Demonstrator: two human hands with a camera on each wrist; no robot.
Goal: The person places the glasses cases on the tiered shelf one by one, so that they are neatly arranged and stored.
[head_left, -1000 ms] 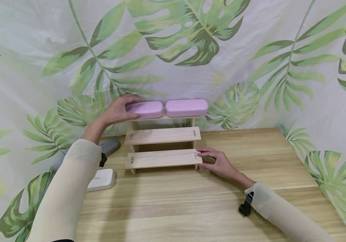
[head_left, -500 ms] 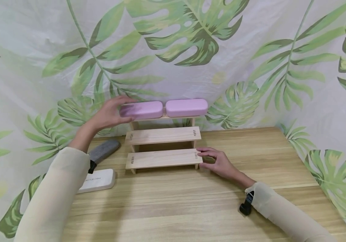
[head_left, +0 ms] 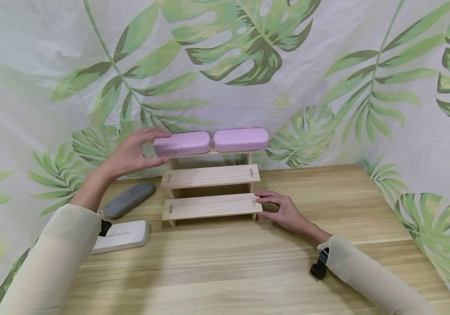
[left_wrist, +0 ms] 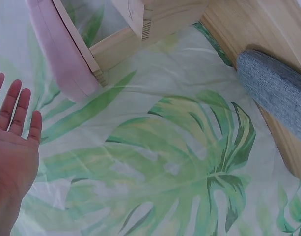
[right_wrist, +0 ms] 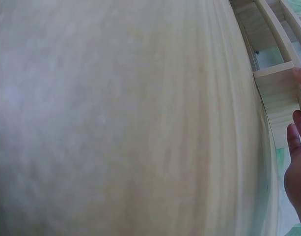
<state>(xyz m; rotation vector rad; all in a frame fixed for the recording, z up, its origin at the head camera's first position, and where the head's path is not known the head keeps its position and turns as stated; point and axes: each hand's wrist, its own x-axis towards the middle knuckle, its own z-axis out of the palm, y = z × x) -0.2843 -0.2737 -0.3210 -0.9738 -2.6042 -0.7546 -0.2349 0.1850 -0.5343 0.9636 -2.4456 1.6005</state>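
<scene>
Two pink glasses cases sit side by side on the top tier of a three-step wooden shelf [head_left: 209, 205]. My left hand [head_left: 126, 155] is just left of the left pink glasses case [head_left: 181, 144], thumb and fingers spread apart and holding nothing. In the left wrist view, its fingers are extended beside that case [left_wrist: 62, 54]. The right pink glasses case [head_left: 240, 140] has a narrow gap to its left. At the bottom step's right end, my right hand [head_left: 284, 212] holds the board between thumb and fingers. Its thumb meets the shelf's corner in the right wrist view.
A grey glasses case [head_left: 129, 200] lies on the wooden table [head_left: 225, 267], left of the shelf. In front of it lies a white glasses case [head_left: 124, 236] with printed lettering, partly behind the left wrist. A leaf-patterned cloth [head_left: 307, 65] hangs close behind the shelf.
My left hand has let go of the left pink glasses case and moved left, its fingers spreading. More of the grey and white cases shows. The right hand stays at the shelf.
</scene>
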